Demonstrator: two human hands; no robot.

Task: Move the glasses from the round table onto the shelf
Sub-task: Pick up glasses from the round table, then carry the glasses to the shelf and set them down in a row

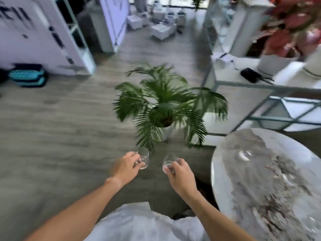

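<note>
My left hand (127, 165) grips a clear glass (143, 158) out over the floor. A second clear glass (169, 162) is held in my right hand (180, 174), close beside the first. Both hands are left of the round marble table (260, 180), which fills the lower right. More clear glasses still stand on that table; one (245, 154) shows faintly near its far edge, the others are blurred. A white shelf unit (260, 80) with a metal frame stands at the upper right, beyond the table.
A potted palm (165, 108) stands on the wood floor straight ahead of my hands. On the shelf top lie a black device (251, 75), a white planter (276, 64) with red leaves. A teal and black bag (27, 74) sits at the left wall. White boxes are far back.
</note>
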